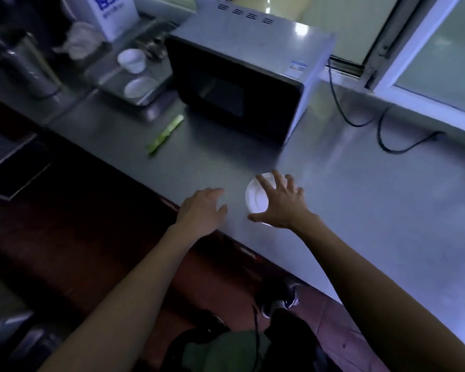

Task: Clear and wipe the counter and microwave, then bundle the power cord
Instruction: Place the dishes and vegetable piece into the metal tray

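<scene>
A small white saucer (pixel 257 198) lies on the steel counter (pixel 360 197) near its front edge. My right hand (pixel 281 204) hovers over the saucer with fingers spread, covering its right half. My left hand (pixel 202 210) is just left of the saucer, fingers relaxed, resting at the counter's front edge and holding nothing. Behind them stands a silver microwave (pixel 239 84) with a dark door. Its black power cord (pixel 381 130) trails loose across the counter on the right.
A green stick-like item (pixel 165 134) lies left of the microwave. A metal tray (pixel 134 79) beyond it holds a white cup (pixel 132 60) and a white dish (pixel 140 87). A white box (pixel 110 12) and a crumpled cloth (pixel 77 41) sit at back left; a window frame (pixel 414 63) lines the right.
</scene>
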Action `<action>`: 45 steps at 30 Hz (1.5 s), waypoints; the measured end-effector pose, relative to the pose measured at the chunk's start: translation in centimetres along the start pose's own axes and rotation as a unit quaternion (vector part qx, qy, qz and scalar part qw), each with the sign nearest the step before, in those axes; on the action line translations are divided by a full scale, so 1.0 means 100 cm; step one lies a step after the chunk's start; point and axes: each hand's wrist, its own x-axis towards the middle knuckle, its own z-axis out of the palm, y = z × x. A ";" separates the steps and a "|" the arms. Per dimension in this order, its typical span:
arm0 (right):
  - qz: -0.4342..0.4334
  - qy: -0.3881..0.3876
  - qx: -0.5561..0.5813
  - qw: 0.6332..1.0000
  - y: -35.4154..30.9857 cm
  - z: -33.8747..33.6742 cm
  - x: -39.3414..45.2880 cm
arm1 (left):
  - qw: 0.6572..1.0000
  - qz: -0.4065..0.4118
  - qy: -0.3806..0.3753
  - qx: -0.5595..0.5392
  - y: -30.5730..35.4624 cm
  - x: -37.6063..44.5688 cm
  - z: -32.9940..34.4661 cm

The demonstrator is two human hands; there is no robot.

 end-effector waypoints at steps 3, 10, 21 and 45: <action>-0.045 0.008 -0.024 0.999 -0.062 -0.001 0.006 | 0.999 -0.033 0.028 -0.007 -0.049 -0.030 -0.025; -0.127 0.030 -0.057 0.990 -0.158 -0.006 0.021 | 0.990 -0.098 0.100 -0.007 -0.125 -0.079 -0.060; -0.167 -0.007 -0.064 0.984 -0.215 0.022 0.075 | 0.979 -0.179 0.090 -0.041 -0.212 -0.073 -0.049; -0.026 -0.035 0.012 0.999 -0.184 0.019 0.258 | 0.998 -0.064 0.015 -0.016 -0.240 0.238 -0.092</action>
